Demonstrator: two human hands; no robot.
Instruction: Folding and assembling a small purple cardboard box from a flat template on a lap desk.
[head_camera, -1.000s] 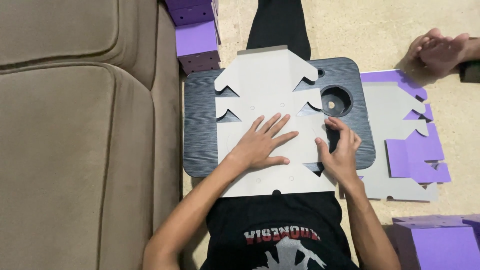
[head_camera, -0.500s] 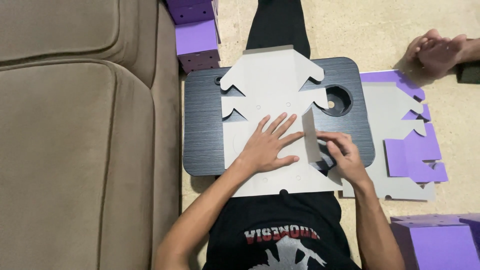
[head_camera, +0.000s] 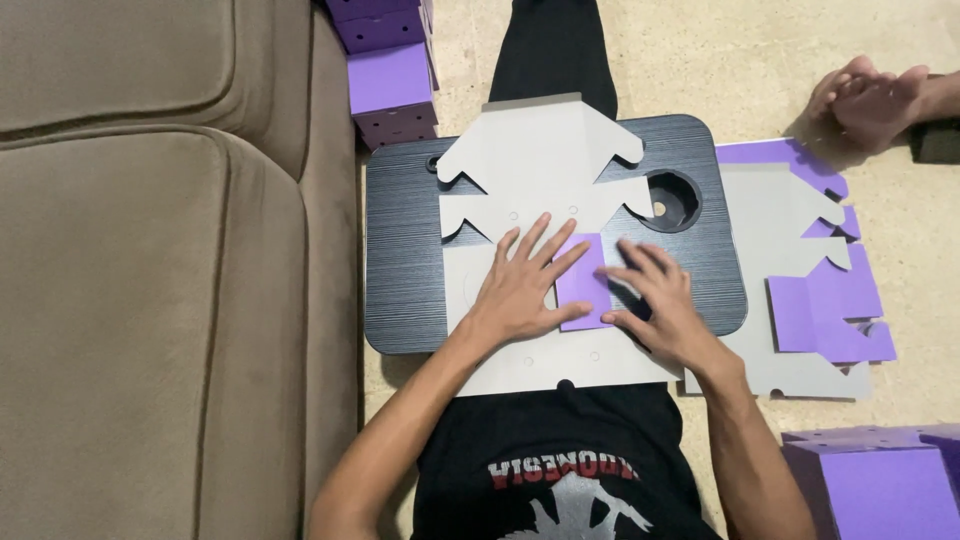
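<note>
A flat grey cardboard box blank lies on a dark lap tray across my legs. One side flap is folded over the blank, showing its purple face. My left hand presses flat on the blank, fingers spread, just left of the flap. My right hand rests palm down, its fingers pressing the flap's right edge. Neither hand grips anything.
A tan sofa fills the left. Folded purple boxes stand beyond the tray, another at lower right. More flat grey and purple blanks lie on the floor to the right. Another person's foot rests at upper right.
My right hand lifted the right flap and folded it leftward over the blank, so its purple side now faces up. My left hand stayed pressed on the blank.
</note>
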